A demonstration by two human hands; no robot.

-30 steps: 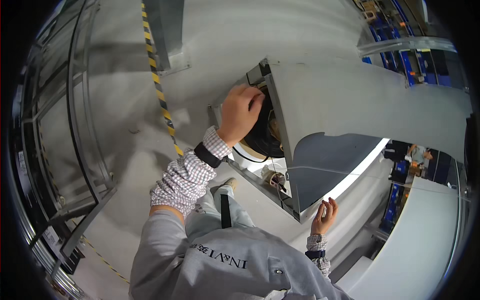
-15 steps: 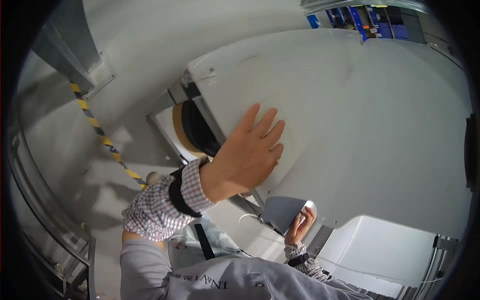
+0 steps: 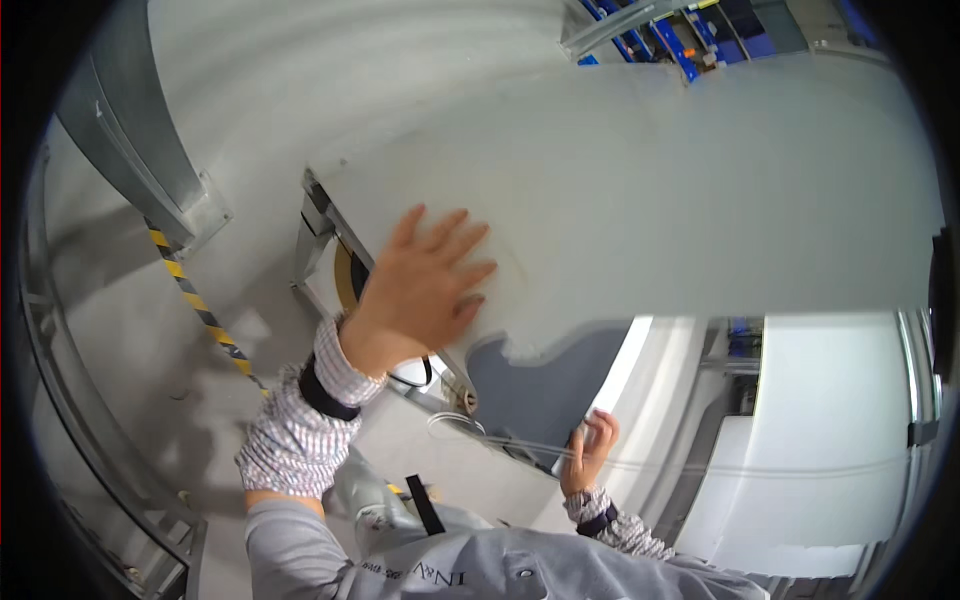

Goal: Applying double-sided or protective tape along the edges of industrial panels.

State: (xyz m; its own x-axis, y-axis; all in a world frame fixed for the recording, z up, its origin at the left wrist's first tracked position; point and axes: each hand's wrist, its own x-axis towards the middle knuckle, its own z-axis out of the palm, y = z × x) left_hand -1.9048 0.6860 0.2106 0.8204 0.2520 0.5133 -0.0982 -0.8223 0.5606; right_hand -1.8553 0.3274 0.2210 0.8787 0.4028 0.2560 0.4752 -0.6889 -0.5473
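Note:
A large pale grey-white sheet (image 3: 700,200) spreads over the middle and right, with an uneven near edge. On its left part my left hand (image 3: 425,285) lies palm down, fingers spread, holding nothing. Under the near edge shows a dark grey panel (image 3: 540,390) with a white right border. My right hand (image 3: 592,450) has its fingers bent around that panel's lower right edge, near my body. What is beneath the pale sheet is hidden, and the exact kind of both flat pieces I cannot tell.
White panels (image 3: 830,400) on a metal frame stand at the right. A grey metal column (image 3: 140,130) rises from the floor at the left, with yellow-black striped tape (image 3: 195,300) beside it. Blue bins (image 3: 670,45) fill a rack at the far side.
My left hand has shifted left in the view. The pale sheet's near edge has drawn away from me, baring more of the dark grey panel and the white panels. My right hand keeps to the edge.

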